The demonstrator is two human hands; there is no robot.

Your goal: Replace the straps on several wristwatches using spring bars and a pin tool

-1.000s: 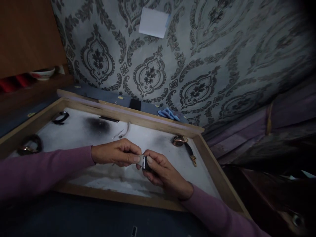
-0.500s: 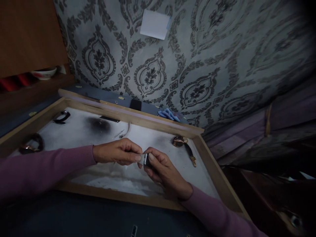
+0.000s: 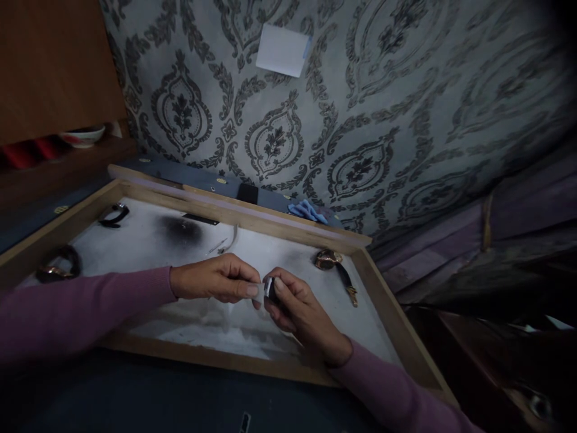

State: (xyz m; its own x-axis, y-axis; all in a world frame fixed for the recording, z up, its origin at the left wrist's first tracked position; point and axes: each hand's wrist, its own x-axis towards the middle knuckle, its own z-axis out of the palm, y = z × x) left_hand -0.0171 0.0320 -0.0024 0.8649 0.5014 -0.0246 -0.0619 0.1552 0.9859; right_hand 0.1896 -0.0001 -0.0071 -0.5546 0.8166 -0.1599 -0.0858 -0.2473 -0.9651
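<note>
Over the middle of the tray (image 3: 399, 322), the right hand (image 3: 304, 313) holds a small dark case (image 3: 273, 291), its thumb pressed on the upper side and the other fingers curled around and beneath. The case's bright rim points toward the left hand (image 3: 219, 279), whose thumb and fingers pinch a thin grey strip (image 3: 260, 293) by one end. The strip's other end appears to meet the rim; whether it goes in, I cannot tell. Inside the tray, a watch (image 3: 325, 260) lies near the right end, and a dark strap (image 3: 121, 211) in the far left corner.
</note>
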